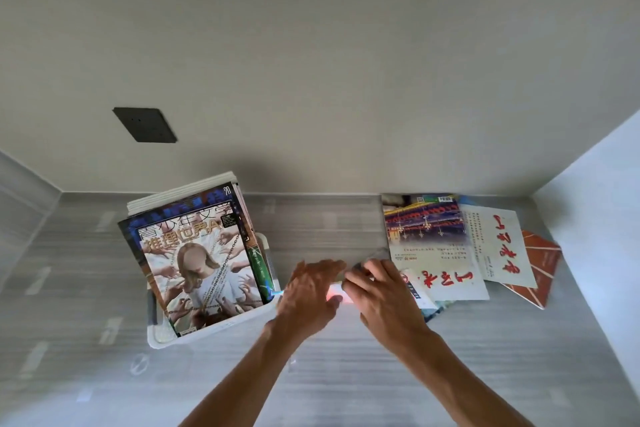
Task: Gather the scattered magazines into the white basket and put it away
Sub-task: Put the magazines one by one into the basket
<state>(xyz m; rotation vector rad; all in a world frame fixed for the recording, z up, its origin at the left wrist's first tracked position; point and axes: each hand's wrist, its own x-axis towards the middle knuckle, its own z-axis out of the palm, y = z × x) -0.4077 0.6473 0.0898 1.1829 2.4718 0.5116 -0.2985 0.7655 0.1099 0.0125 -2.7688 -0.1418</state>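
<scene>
A white basket (214,329) stands on the grey floor at the left, packed with upright magazines; the front one (201,267) shows a figure ringed by hands. Loose magazines lie fanned out at the right: a night-scene cover (426,229), a white one with red characters (498,246), an orange one (540,267) and another white one (450,284). My left hand (311,295) is stretched flat between basket and pile. My right hand (384,298) curls its fingers on a blurred grey magazine (369,258) at the pile's left edge. A pale pink strip (336,296) shows between the hands.
A wall runs behind the basket and the pile, with a dark square plate (145,125) on it. A white side wall (595,218) closes in right beside the orange magazine. Grey wood-grain floor (346,374) spreads toward me.
</scene>
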